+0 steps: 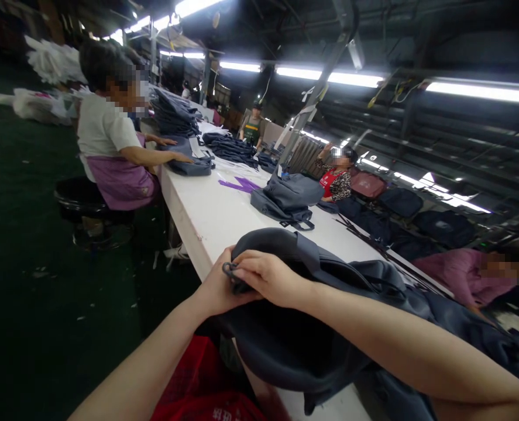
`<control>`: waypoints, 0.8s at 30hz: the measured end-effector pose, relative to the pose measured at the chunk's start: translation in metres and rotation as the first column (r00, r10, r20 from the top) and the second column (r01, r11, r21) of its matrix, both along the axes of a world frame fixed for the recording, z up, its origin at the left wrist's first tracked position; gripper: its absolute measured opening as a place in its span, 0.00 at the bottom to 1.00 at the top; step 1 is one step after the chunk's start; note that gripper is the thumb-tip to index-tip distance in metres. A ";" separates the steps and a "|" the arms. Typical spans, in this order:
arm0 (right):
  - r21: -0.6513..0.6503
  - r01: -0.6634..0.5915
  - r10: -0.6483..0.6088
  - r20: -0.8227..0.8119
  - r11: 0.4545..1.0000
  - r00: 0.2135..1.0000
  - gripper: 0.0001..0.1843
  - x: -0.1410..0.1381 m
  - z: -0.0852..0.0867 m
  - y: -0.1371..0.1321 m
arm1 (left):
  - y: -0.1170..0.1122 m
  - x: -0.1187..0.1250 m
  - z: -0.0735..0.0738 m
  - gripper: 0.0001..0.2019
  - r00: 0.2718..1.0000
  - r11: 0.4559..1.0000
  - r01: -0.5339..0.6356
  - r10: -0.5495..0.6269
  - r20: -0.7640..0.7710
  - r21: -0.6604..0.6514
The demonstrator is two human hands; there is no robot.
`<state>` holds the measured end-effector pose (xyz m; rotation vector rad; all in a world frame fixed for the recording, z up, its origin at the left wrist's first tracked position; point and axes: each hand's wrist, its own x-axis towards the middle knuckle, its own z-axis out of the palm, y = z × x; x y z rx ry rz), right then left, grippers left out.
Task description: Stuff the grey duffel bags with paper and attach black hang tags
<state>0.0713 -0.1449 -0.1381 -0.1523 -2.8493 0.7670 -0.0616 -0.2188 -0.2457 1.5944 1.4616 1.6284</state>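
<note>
Along the white surface in this dim workshop, our hands meet low in front of us, the right hand bent over the left hand. Ahead lie grey bags and purple strips, with a seated co-worker farther left; the open bag spreads beneath our right wrist, its rim clamped in our left fingers, a dark loop pinched between our right ones.

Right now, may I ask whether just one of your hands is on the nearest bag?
No, the left hand and right hand both hold the nearest bag at its rim.
</note>
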 end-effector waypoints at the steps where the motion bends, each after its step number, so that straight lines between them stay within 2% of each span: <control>1: -0.155 0.050 -0.045 0.034 0.987 0.998 0.16 0.000 0.001 0.002 | -0.003 -0.005 0.003 0.28 0.997 0.999 0.036 -0.039 -0.072 -0.032; 3: -0.416 0.127 -0.060 0.169 0.901 0.984 0.18 -0.001 0.003 0.006 | -0.007 -0.012 0.006 0.17 0.977 0.994 0.079 -0.093 -0.191 -0.080; 5: -0.540 0.169 -0.029 0.259 0.825 0.965 0.18 -0.002 0.002 0.009 | -0.008 -0.013 0.005 0.10 0.974 0.997 0.056 -0.067 -0.217 -0.059; 6: -0.548 0.186 -0.041 0.266 0.816 0.963 0.18 -0.004 0.001 0.011 | -0.008 -0.012 0.003 0.11 0.977 0.999 0.030 -0.036 -0.211 -0.031; 9: -0.481 0.206 -0.119 0.204 0.852 0.972 0.15 -0.005 -0.001 0.014 | -0.004 -0.006 -0.004 0.14 0.983 0.999 -0.013 0.021 -0.182 0.042; 11: -0.407 0.126 -0.076 0.139 0.905 0.987 0.12 -0.001 0.004 0.015 | -0.002 -0.003 -0.007 0.17 0.986 0.998 -0.018 0.027 -0.162 0.054; 13: -0.249 -0.048 0.070 0.081 0.967 0.994 0.21 0.007 0.012 0.012 | 0.000 -0.005 -0.010 0.16 0.991 0.999 -0.005 0.012 -0.131 0.051; 14: -0.139 -0.145 0.156 0.077 0.980 0.985 0.26 0.010 0.016 0.010 | 0.001 -0.007 -0.011 0.15 0.995 0.999 0.004 0.001 -0.105 0.047; 15: -0.023 -0.231 0.232 0.094 0.973 0.968 0.29 0.014 0.019 0.007 | 0.002 -0.008 -0.013 0.13 0.997 0.999 0.015 -0.012 -0.075 0.036; 17: 0.184 -0.337 0.307 0.171 0.924 0.936 0.31 0.018 0.018 0.001 | 0.006 -0.011 -0.016 0.12 0.999 0.999 0.034 -0.034 -0.013 0.006; 20: 0.427 -0.338 0.273 0.208 0.839 0.939 0.18 0.018 0.001 -0.006 | 0.011 -0.011 -0.019 0.09 0.999 1.000 0.012 -0.011 0.037 -0.023; 21: 0.478 -0.322 0.257 0.197 0.817 0.946 0.14 0.016 -0.005 -0.006 | 0.012 -0.011 -0.019 0.08 0.999 1.000 -0.004 0.005 0.043 -0.023; 24: 0.519 -0.291 0.246 0.156 0.804 0.957 0.16 0.012 -0.016 -0.004 | 0.010 -0.011 -0.016 0.07 1.000 0.998 -0.013 0.013 0.002 -0.056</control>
